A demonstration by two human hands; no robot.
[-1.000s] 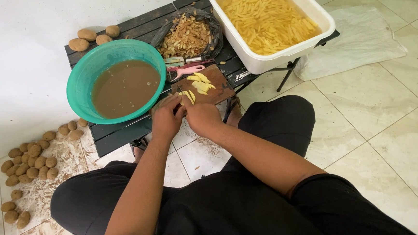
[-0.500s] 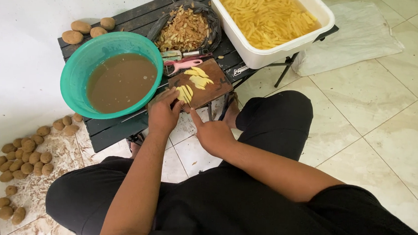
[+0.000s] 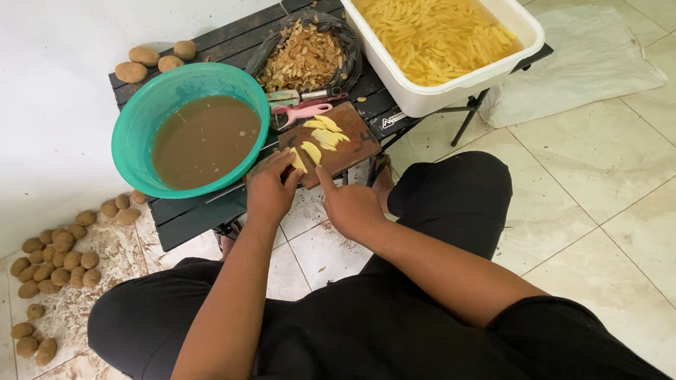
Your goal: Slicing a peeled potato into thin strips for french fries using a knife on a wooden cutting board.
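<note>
Pinching potato slices [image 3: 299, 159] on the cutting board [image 3: 349, 152], left hand [image 3: 269, 189] curls; right hand [image 3: 348, 205] hovers, index extended.

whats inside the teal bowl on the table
The teal bowl holds murky brown water that fills most of it, with a few pale specks floating on top. The water is opaque, so anything sunk beneath the surface, and the bowl's bottom, cannot be seen.

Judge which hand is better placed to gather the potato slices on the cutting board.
Left, probably. The left hand already rests on the potato slices at the near edge of the cutting board, while the right hand sits off the board's edge, below it, touching nothing I can make out.
</note>
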